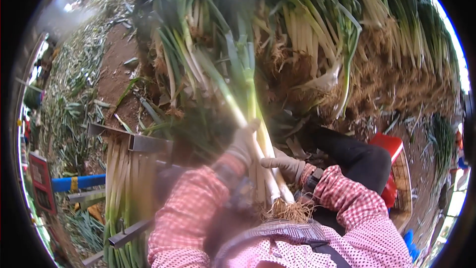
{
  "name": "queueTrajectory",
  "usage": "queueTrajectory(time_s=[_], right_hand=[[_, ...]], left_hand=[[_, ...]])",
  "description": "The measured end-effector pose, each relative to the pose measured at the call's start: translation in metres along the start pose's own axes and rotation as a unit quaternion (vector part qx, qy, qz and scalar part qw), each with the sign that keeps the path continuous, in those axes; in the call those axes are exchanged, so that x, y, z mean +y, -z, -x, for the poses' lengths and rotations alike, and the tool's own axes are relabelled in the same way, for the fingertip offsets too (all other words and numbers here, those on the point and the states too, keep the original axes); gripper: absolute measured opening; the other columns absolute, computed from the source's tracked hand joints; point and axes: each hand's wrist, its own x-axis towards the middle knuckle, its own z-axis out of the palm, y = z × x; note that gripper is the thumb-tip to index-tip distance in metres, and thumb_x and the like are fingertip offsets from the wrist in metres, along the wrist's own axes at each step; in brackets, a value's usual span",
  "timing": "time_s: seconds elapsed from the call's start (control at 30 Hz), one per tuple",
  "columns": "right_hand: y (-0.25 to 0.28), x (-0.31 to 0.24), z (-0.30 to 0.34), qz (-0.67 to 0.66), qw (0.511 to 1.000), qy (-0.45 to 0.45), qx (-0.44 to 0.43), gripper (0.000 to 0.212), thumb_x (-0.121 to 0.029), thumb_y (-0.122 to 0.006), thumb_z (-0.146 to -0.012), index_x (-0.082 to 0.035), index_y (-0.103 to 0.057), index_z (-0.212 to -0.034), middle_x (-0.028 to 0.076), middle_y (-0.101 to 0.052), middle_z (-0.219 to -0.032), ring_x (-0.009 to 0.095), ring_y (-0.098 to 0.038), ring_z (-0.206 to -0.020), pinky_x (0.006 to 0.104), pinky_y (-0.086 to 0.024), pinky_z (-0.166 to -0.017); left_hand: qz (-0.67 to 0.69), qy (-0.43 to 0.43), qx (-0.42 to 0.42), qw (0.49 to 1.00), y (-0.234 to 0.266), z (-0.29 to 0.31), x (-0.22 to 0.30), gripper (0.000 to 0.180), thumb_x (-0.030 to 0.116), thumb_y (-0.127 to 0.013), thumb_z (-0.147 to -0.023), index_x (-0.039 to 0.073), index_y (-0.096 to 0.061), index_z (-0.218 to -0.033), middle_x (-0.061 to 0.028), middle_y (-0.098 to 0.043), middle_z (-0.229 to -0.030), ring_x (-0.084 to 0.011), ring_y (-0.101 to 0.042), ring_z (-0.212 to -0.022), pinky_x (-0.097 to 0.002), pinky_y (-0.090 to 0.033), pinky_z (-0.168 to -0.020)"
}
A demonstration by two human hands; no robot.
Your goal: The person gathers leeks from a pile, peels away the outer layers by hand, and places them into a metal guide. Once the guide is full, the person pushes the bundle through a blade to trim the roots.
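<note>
Two or so long green onions slant across my lap, with white stems, green leaves pointing away from me and brown stringy roots near my waist. My left hand, in a pale glove, is closed around the stems partway up. Lower down, my gloved right hand grips the white part, its fingers lying across it. Both forearms wear red checked sleeves. A blur covers part of the area beside my left forearm.
Heaped green onions lie ahead, roots toward me. At left, a metal frame holds a bundle of green onions; a blue bar runs beside it. A red-topped basket stands at right. Leaf scraps litter the soil.
</note>
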Motion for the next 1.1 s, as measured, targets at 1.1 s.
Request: queueTrajectory(time_s=[1.1], right_hand=[[-0.188, -0.037, 0.177, 0.796, 0.521, 0.293, -0.096, 0.095, -0.022, -0.065, -0.077, 0.005, -0.003, -0.144, 0.022, -0.043, -0.134, 0.037, -0.047, -0.122, 0.0451, -0.029, -0.112]], left_hand=[[0.207, -0.531, -0.443, 0.692, 0.003, 0.278, 0.049, 0.045, 0.032, -0.059, -0.092, 0.004, -0.049, -0.126, -0.0090, -0.062, -0.109, -0.0203, -0.062, -0.093, -0.0368, -0.054, -0.086]])
